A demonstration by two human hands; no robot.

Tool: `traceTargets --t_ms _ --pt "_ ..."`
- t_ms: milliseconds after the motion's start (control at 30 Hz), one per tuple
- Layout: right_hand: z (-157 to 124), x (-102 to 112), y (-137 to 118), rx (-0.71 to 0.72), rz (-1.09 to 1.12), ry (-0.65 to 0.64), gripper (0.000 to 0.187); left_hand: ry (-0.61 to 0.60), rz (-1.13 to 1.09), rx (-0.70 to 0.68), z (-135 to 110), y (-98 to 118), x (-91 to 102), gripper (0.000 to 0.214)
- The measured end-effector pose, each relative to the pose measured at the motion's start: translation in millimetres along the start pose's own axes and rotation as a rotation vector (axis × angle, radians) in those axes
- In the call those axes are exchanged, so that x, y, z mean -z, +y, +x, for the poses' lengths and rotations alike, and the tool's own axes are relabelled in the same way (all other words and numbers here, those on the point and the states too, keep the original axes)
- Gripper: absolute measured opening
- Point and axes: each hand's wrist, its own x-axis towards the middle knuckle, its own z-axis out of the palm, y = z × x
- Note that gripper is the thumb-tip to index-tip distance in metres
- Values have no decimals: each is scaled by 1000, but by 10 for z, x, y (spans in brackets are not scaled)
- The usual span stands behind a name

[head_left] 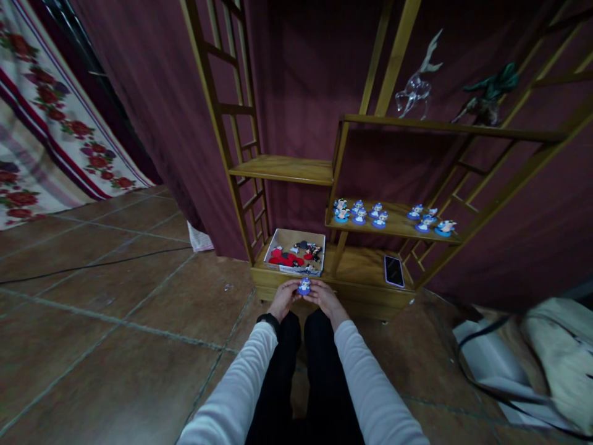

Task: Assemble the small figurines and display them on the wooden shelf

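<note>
A small purple and white figurine (304, 286) is held upright between my two hands, just in front of the low shelf. My left hand (286, 296) grips its left side, and a dark band circles that wrist. From the other side my right hand (323, 295) has its fingers closed on the same figurine. Right behind it a cardboard box (296, 236) holds red, black and white figurines (287, 258) in a jumble. Similar purple figurines (380, 219) stand in groups on the middle shelf (393, 230), with a few blue-based ones (445, 227) among them.
A phone (393, 271) lies on the bottom shelf at right. The top right shelf carries a clear deer figure (417, 89) and a dark green statue (491, 96). On the floor at right sits a pale bag (556, 352); a black cable (92, 264) crosses the tiles at left.
</note>
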Motion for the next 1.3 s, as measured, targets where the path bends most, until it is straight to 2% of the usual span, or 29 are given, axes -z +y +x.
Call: traceTargets --t_ms 133,300,533,800,1033,1300 --pt "-4 4 7 36 22 3 21 -27 -37 5 -8 4 -11 17" --pt "3 -7 23 72 34 68 22 -44 -46 14 -41 12 -29 19" --pt "-18 -35 22 119 64 97 25 -140 -5 2 -68 11 -51 38" --pt "-84 -94 -36 123 22 -12 38 -116 -19 -59 -49 -17 -40 50" --pt "-93 -101 -35 135 21 -26 38 -129 -3 -56 -72 16 -51 52" --pt "-68 -117 -17 134 32 28 39 -87 -4 -69 -51 -12 -44 47"
